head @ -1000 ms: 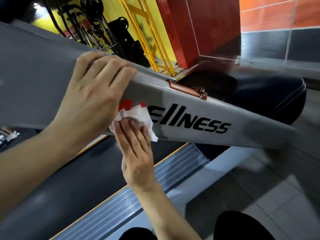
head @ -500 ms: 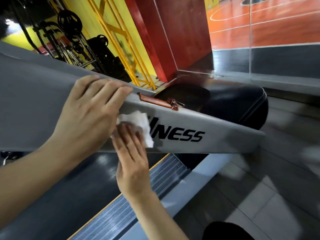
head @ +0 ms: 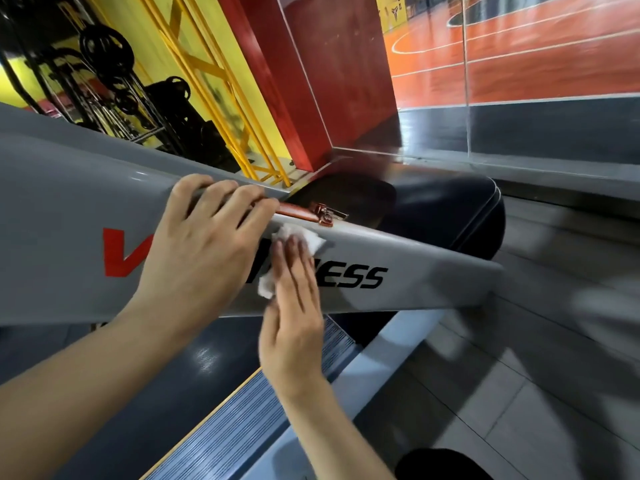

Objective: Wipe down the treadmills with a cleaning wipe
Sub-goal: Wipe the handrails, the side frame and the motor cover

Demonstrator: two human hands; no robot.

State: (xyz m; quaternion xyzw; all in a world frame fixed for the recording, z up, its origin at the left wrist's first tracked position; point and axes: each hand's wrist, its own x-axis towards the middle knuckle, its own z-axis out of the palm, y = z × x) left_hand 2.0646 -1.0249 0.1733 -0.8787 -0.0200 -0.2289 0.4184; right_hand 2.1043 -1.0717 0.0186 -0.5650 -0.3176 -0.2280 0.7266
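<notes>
Head view: right hand (head: pixel 294 313) lies flat, fingers straight, pressing the white cleaning wipe (head: pixel 294 251) against the grey side rail (head: pixel 433 275) of the treadmill. Compared with a second ago, the wipe has travelled along the rail over the black lettering: more of the word was readable then, now only "ESS" shows past the fingertips, and a red mark is uncovered behind the left hand (head: pixel 197 251). Judged meaning: the stroke is progressing toward the rail's far end, with the stretch beyond the right hand not yet covered. Left hand rests open on the rail just beside the right hand, fingers draped over the top edge, fingertips touching a brown strap with metal clasp (head: pixel 311 213). Rail's long axis runs from behind the left hand to beyond the right fingertips, sloping downward away from the person and narrowing. Wipe is crumpled, mostly under the fingers, no clear long axis. Treadmill belt (head: pixel 104 393) lies below both wrists.
</notes>
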